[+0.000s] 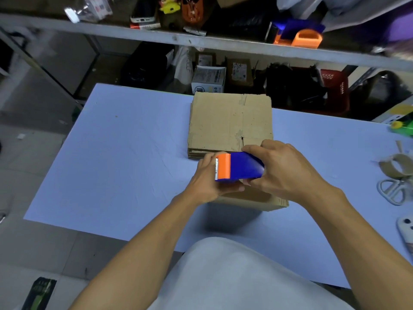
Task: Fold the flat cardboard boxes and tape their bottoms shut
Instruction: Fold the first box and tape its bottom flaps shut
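Tape dispenser [239, 167]: blue with an orange front and a saw-tooth blade, held up in both hands, just over a cardboard box
Left hand [207, 177]: under the orange end, fingers curled round it, thumb along the near side
Right hand [283, 168]: fingers and thumb wrapped round the blue end
Cardboard box [254, 199]: on the table right below the hands, mostly hidden by them
Flat boxes [230, 124]: brown stack lying on the table just behind the hands
Table [125, 157]: pale blue top
Right edge of table: empty tape roll [396, 167], white scissors [392, 191] just in front of it
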